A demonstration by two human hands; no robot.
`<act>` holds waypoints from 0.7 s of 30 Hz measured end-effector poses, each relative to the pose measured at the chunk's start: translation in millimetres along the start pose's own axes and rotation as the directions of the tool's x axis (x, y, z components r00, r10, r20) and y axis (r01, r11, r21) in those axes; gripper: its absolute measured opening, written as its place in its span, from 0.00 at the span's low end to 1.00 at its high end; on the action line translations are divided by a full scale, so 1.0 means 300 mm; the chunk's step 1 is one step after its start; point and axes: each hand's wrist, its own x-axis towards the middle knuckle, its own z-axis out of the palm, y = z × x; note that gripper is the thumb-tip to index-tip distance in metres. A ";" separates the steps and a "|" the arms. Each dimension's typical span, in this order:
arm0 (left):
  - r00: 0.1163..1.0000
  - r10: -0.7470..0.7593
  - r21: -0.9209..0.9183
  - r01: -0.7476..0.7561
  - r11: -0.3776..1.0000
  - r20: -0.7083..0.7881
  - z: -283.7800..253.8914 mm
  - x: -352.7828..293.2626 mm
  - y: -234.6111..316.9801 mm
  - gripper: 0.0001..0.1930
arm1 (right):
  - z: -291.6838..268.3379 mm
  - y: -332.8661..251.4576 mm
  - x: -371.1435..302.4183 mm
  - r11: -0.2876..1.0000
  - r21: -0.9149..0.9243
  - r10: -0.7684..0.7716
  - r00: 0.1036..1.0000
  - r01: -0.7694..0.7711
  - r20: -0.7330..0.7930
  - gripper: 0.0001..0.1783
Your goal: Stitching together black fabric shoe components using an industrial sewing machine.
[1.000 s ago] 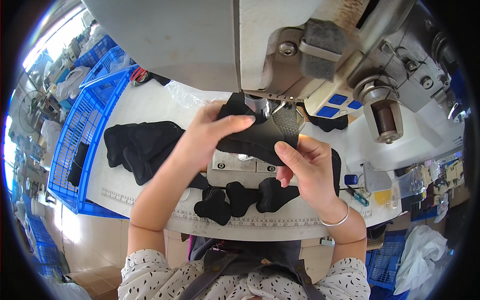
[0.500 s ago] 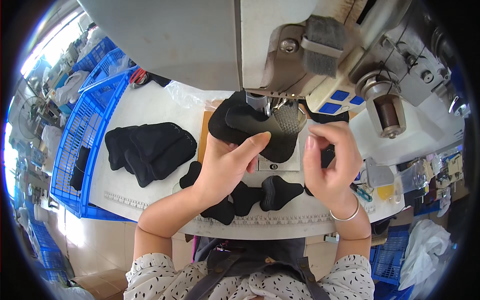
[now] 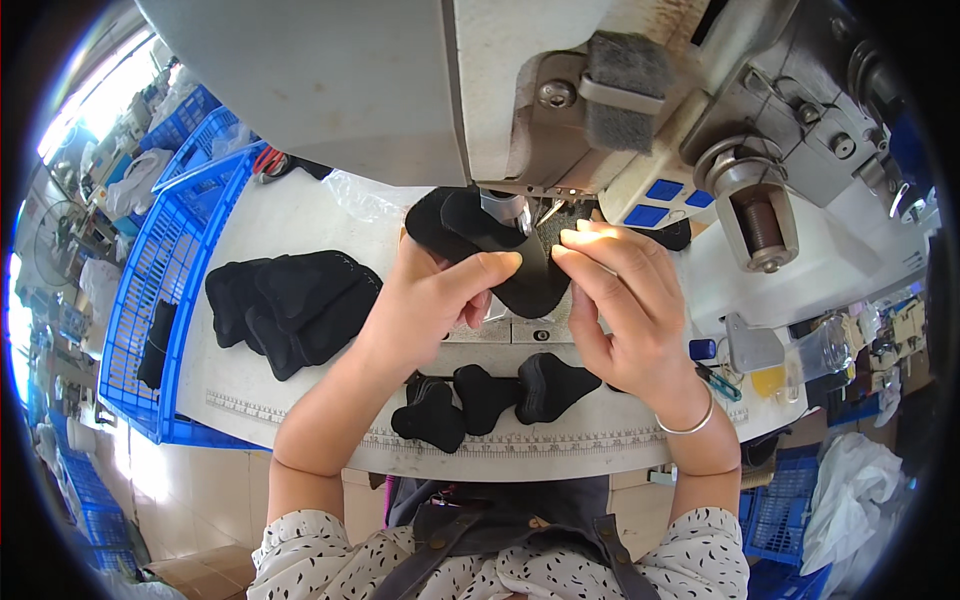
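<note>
Head: hands (image 3: 418,305) at edges of black fabric (image 3: 532,288)

Sewing workshop, industrial sewing machine (image 3: 320,90), stacked black pieces (image 3: 295,305), ruler-marked worktable (image 3: 285,215), blue plastic crates (image 3: 148,280)

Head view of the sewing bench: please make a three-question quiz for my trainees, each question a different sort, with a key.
1. True or false: the left hand has its thumb on top of the black fabric piece at the sewing machine.

2. Which is nearest the left forearm?
A) Red-handled scissors
B) Pile of black pieces
C) Thread spool

3. Fill the gap: a ____ plastic basket stands at the left side of the table.

Key: 1. True. 2. B. 3. Blue.
</note>
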 end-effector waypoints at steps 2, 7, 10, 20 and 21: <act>1.000 -0.015 0.002 0.015 1.000 0.013 -0.006 0.003 0.008 0.09 | 0.000 -0.004 0.000 1.000 0.002 -0.001 1.000 0.001 -0.001 0.18; 0.998 -0.051 -0.009 0.051 0.999 0.030 -0.016 0.015 0.030 0.05 | 0.005 -0.010 -0.004 0.999 -0.045 -0.022 1.000 0.022 -0.002 0.18; 0.995 -0.095 0.001 0.094 0.996 0.019 -0.035 0.038 0.025 0.04 | 0.001 -0.020 -0.006 0.998 -0.067 -0.002 1.000 0.003 0.015 0.19; 0.982 -0.126 -0.115 0.142 0.983 0.140 -0.082 0.109 0.018 0.04 | 0.011 -0.027 -0.003 0.997 -0.071 -0.012 0.999 0.014 0.032 0.20; 0.983 -0.126 -0.115 0.142 0.983 0.137 -0.083 0.109 0.013 0.04 | 0.012 -0.024 -0.005 0.998 -0.068 0.004 0.999 -0.002 0.034 0.20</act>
